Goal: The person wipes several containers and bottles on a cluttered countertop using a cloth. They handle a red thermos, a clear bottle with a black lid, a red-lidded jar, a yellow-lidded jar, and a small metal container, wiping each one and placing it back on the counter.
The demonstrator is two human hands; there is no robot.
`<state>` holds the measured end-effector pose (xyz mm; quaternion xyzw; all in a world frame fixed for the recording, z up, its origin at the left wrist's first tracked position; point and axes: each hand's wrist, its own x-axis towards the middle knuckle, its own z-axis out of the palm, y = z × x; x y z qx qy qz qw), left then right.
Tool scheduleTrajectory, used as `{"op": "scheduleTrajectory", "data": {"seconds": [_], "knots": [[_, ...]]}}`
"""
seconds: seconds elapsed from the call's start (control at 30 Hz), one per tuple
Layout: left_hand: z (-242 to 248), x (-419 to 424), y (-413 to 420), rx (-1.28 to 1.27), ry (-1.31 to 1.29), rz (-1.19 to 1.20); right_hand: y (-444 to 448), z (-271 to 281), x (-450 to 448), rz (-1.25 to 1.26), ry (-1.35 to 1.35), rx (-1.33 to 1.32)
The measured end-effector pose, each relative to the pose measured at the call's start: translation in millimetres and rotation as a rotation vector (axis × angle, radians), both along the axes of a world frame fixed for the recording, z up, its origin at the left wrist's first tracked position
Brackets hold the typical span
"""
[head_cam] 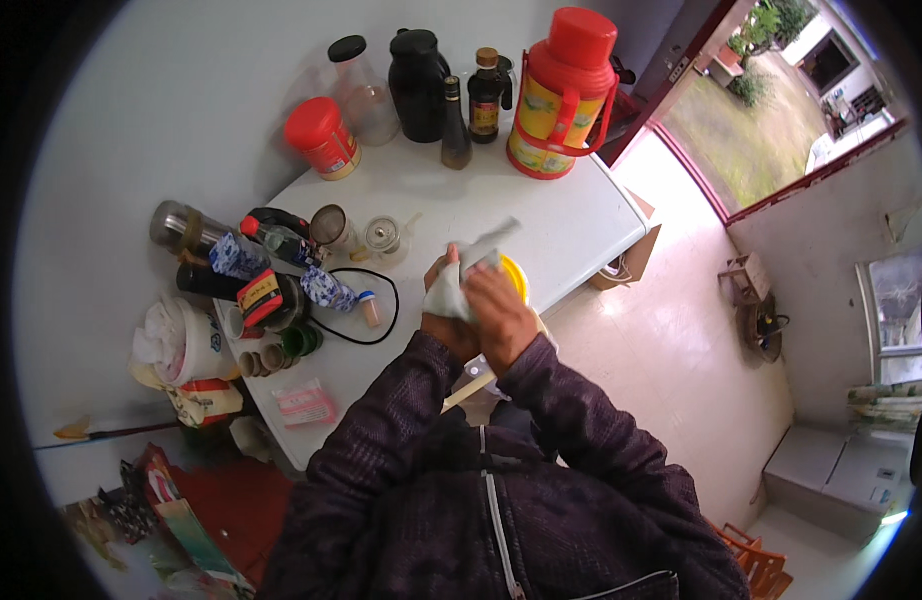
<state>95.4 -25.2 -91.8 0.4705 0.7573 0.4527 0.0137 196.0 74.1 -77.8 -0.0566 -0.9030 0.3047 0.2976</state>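
A pale grey-white cloth [447, 294] is bunched between my hands, above the near edge of the white table [498, 180]. My left hand [447, 335] grips it from below and is partly covered by it. Over the cloth's right side lies my right hand [503, 309], fingers bent against it. A blurred grey end of what looks like the same cloth sticks out past my fingers. Whether something is wrapped inside cannot be seen. Just behind my right hand shows the yellow rim of a round container [516, 276], mostly hidden.
At the back stand a red vacuum flask [558, 97], a black jug [417, 86], bottles and a red-lidded jar [323, 139]. Leftward are a glass teapot [384, 238], a black cable [395, 300], small cups [262, 361] and a pink packet [305, 403]. A cardboard box [632, 259] sits beyond the table's right edge.
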Motion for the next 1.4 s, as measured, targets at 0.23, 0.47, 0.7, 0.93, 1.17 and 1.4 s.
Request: {"op": "scheduleTrajectory", "data": {"seconds": [0.23,0.47,0.7,0.93,1.17,1.4], "knots": [[-36,-16,2,0.251,-0.528,-0.027,5,12,29,0.064,-0.061,0.050],[0,-9,15,0.725,-2.148,-0.333,17,15,-34,0.013,-0.120,0.014],[-17,-9,-12,0.463,-0.781,-0.268,5,7,31,0.132,-0.123,0.079],[0,-7,-3,0.466,-1.209,-0.033,32,11,-28,-0.073,-0.139,-0.075],[-20,-5,-12,0.244,-0.690,-0.079,23,11,23,0.244,-0.078,-0.027],[-3,3,-11,-0.056,-0.135,0.064,63,-39,-1,-0.107,0.033,-1.012]]}}
